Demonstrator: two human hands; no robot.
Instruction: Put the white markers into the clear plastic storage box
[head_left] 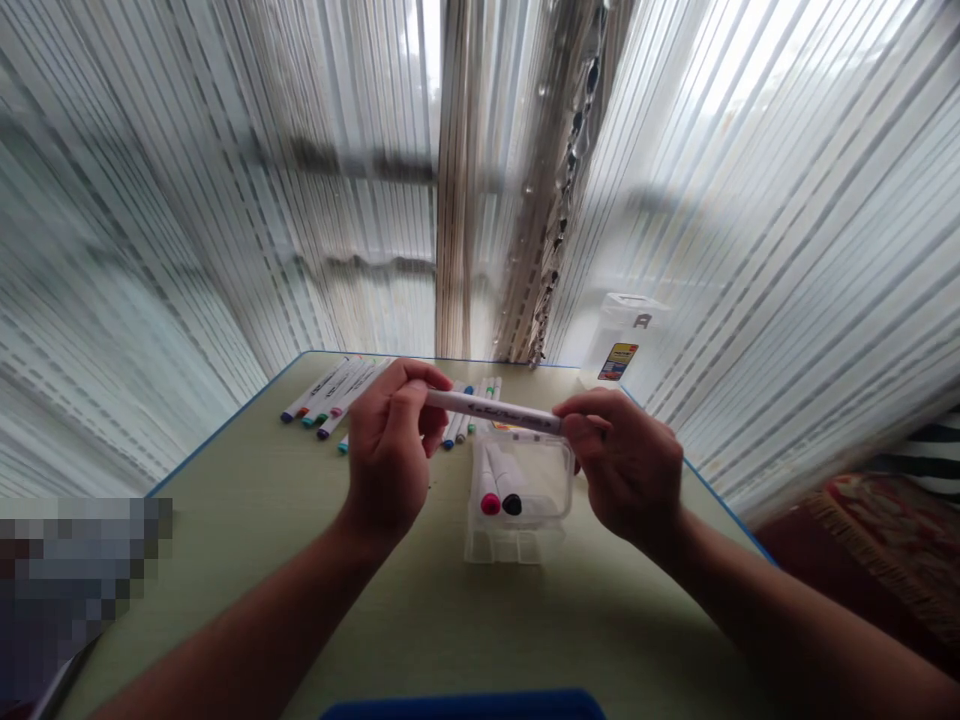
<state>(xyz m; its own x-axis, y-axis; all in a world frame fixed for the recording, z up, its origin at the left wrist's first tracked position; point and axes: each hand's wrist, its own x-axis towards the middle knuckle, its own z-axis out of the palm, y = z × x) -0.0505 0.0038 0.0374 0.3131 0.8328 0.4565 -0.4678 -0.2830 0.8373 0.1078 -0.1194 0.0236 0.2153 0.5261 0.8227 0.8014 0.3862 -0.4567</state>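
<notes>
My left hand and my right hand each pinch one end of a white marker, holding it level above the table. Directly below it lies a clear plastic box on its side, with two markers inside, one pink-capped and one black-capped. Both hands have their fingers closed round the marker's ends.
Several loose markers lie in rows at the far side of the green table. A white bottle with a label stands at the far right corner. Striped curtains hang behind. A blue object sits at the near edge.
</notes>
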